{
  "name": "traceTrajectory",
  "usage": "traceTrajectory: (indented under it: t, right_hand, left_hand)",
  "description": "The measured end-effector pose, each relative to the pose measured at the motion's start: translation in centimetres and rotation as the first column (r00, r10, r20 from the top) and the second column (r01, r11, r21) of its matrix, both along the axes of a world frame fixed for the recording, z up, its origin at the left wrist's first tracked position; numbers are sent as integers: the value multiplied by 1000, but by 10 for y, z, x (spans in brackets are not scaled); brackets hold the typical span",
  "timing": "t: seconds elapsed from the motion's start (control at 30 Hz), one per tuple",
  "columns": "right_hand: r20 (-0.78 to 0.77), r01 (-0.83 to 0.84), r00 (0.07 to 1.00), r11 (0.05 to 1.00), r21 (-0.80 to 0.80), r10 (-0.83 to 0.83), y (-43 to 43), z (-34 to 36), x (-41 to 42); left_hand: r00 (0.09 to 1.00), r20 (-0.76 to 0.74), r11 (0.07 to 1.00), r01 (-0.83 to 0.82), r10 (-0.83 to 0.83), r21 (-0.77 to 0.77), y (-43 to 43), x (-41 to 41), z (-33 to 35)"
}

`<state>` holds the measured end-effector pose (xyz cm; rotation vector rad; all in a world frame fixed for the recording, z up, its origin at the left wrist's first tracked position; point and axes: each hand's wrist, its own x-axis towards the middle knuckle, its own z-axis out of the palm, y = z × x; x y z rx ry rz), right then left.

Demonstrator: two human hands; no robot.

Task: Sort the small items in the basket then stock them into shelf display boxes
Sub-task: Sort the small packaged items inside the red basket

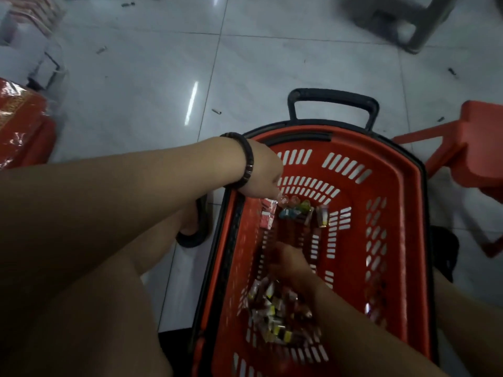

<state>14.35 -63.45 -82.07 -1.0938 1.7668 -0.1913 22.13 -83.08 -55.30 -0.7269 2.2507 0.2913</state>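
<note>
A red plastic basket (402,213) with a black handle stands on the floor in front of me. Small wrapped items lie inside in two groups: a far group (296,212) of pink and mixed packets, and a near pile (275,311) of many small packets. My left hand (261,175), wearing a dark bead bracelet, reaches over the basket's left rim with fingers pointing down at the far group; its fingertips are blurred. My right hand (288,265) is deep in the basket, just above the near pile, fingers blurred by motion.
White tiled floor all around. A red plastic stool (468,151) stands to the right of the basket. A grey stool (408,23) is at the top right. Red packaged goods (21,126) lie at the left. My knee and a black sandal (196,229) are left of the basket.
</note>
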Motion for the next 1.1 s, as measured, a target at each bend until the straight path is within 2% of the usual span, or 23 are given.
traceTrajectory:
  t: [0.07,0.13,0.23,0.33,0.47,0.5,0.57,0.6,0.7,0.77,0.87,1.0,1.1]
  right_hand:
    - [-84,-337,940,940,-56,332,23,-5,4]
    - [-214,-608,781,792,-48,587,46,-8,13]
    - [-471,-805,523,593,2,710,58,-2,24]
    - [-516,-850,381,510,130,767,59,9,28]
    - [-517,-791,450,593,148,728,54,12,27]
    - [-531,-803,411,570,173,741,53,15,26]
    - [-533,-794,396,570,209,747,55,15,23]
    - [-497,-776,418,583,239,760,55,16,21]
    - [-311,-653,668,733,192,676,53,2,12]
    - [-254,-621,725,767,160,640,51,-4,12]
    - [-166,-560,790,805,198,590,42,-4,15]
    - [-141,-552,801,808,204,582,41,4,18]
    - [-133,-585,770,774,242,624,43,6,15]
  left_hand:
    - [998,40,998,51,-52,34,7,0,2]
    - [996,60,997,62,-64,36,15,2,0]
    - [997,33,998,65,-66,26,15,1,-1]
    - [998,18,998,66,-66,11,15,-1,1]
    - [997,18,997,76,-75,-3,12,-3,-1]
    - [997,20,997,81,-81,-8,12,-5,-2]
    - [996,25,996,90,-90,-8,11,-7,-2]
    - [995,29,995,95,-95,-7,10,-7,-2]
    - [994,32,995,105,-105,1,8,-9,-3]
    - [993,36,994,111,-111,0,8,-9,-4]
    - [993,42,994,113,-114,11,7,-9,-3]
    - [991,57,993,116,-117,22,8,-13,-3]
    - [990,70,993,119,-120,13,8,-15,-3]
